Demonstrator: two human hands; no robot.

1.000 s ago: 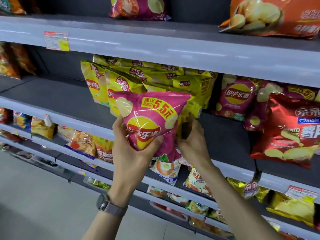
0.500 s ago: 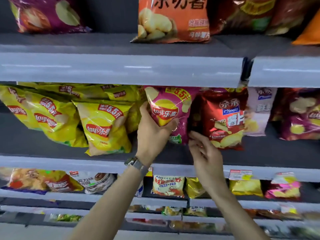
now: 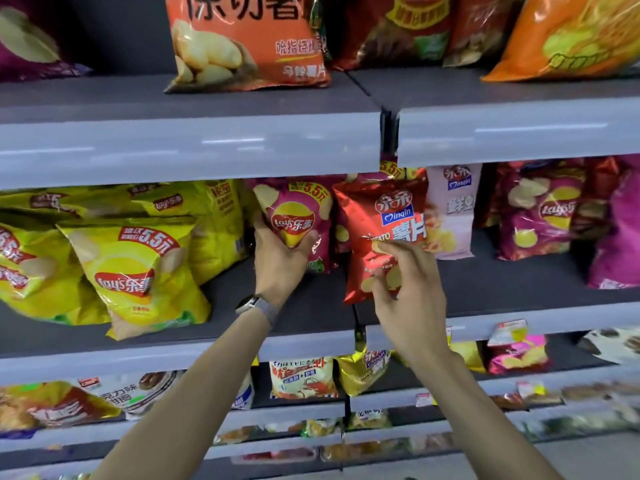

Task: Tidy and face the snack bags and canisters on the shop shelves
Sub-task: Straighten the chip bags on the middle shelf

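A pink Lay's chip bag (image 3: 294, 216) stands upright on the middle shelf (image 3: 311, 313), between the yellow Lay's bags and a red Qinqin chip bag (image 3: 381, 223). My left hand (image 3: 280, 261) grips the pink bag from below, thumb across its front. My right hand (image 3: 405, 285) pinches the lower front of the red bag, which leans forward near the shelf's divider. A watch sits on my left wrist.
Several yellow Lay's bags (image 3: 135, 271) slump at the left of the middle shelf. A pale pink bag (image 3: 450, 209) and purple Lay's bags (image 3: 543, 216) stand to the right. Large orange bags (image 3: 249, 43) sit on the top shelf. Lower shelves hold small mixed snack packs.
The pink bag went from in front of the shelf to a spot beside the red bag. My right hand left the pink bag and now pinches the red bag.
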